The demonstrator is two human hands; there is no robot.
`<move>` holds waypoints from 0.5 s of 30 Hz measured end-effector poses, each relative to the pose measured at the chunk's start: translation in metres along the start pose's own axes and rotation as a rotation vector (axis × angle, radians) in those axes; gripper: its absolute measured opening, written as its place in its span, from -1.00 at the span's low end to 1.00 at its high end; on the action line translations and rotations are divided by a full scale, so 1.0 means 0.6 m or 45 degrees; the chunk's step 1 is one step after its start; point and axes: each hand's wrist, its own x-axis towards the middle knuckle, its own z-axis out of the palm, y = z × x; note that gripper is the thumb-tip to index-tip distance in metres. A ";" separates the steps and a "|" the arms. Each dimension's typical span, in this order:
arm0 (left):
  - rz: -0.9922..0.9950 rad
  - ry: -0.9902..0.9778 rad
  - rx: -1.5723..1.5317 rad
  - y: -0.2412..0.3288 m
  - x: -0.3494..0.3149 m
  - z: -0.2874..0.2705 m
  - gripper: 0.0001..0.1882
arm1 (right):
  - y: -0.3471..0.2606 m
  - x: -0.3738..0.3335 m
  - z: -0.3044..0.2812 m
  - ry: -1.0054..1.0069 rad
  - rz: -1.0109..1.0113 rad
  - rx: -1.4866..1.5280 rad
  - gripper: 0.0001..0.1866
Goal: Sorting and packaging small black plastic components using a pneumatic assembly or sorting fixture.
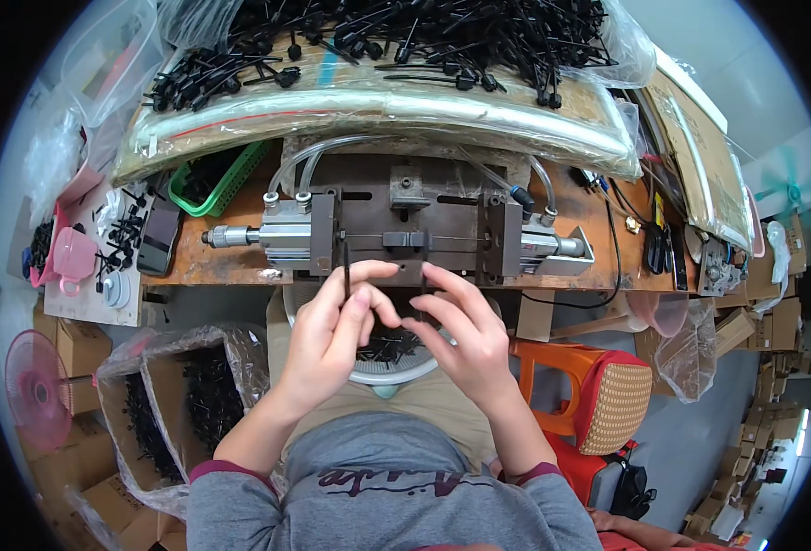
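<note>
In front of a dark metal jig (369, 197), both of my hands are raised, close together. My left hand (332, 335) pinches a thin black plastic rod (347, 266) that points up toward the jig's left block. Curled fingers of my right hand (465, 335) hold a second black rod (425, 257), its upper end beside the small grey block (403, 240) at the jig's middle. A thin metal pin line runs across the jig through that block. Pneumatic cylinders, left (286, 237) and right (548, 246), flank the jig. Below my hands, a white basin (396, 375) holds more black parts.
A heap of black plastic parts (405, 32) lies on a plastic-wrapped board behind the jig. A green basket (226, 179) stands left of it. Lined boxes of black parts (185, 413) sit lower left. An orange-red chair (598, 395) and another person's arm (639, 528) are at right.
</note>
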 end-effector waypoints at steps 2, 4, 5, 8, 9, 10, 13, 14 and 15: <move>-0.069 -0.005 -0.188 0.007 -0.005 -0.006 -0.62 | 0.008 0.011 0.010 -0.067 -0.025 -0.111 -0.73; -0.100 -0.021 -0.288 0.015 -0.005 -0.009 -0.59 | 0.014 0.015 0.020 -0.078 -0.091 -0.264 -0.74; -0.117 -0.029 -0.337 0.018 -0.005 -0.012 -0.58 | 0.016 0.017 0.024 -0.085 -0.123 -0.341 -0.75; -0.119 -0.085 -0.431 0.017 -0.010 -0.016 -0.37 | 0.013 0.024 0.030 -0.080 -0.108 -0.473 -0.76; -0.094 -0.080 -0.437 0.016 -0.011 -0.015 -0.32 | 0.013 0.027 0.032 -0.088 -0.106 -0.482 -0.76; -0.081 -0.091 -0.454 0.016 -0.013 -0.016 -0.30 | 0.012 0.031 0.032 -0.094 -0.106 -0.491 -0.76; -0.033 -0.066 -0.437 0.020 -0.016 -0.019 -0.28 | 0.008 0.037 0.029 -0.124 -0.096 -0.518 -0.76; -0.011 -0.019 -0.384 0.025 -0.015 -0.017 -0.30 | 0.007 0.037 0.029 -0.136 -0.093 -0.526 -0.76; 0.012 0.029 -0.330 0.030 -0.015 -0.015 -0.31 | 0.007 0.037 0.030 -0.132 -0.098 -0.529 -0.76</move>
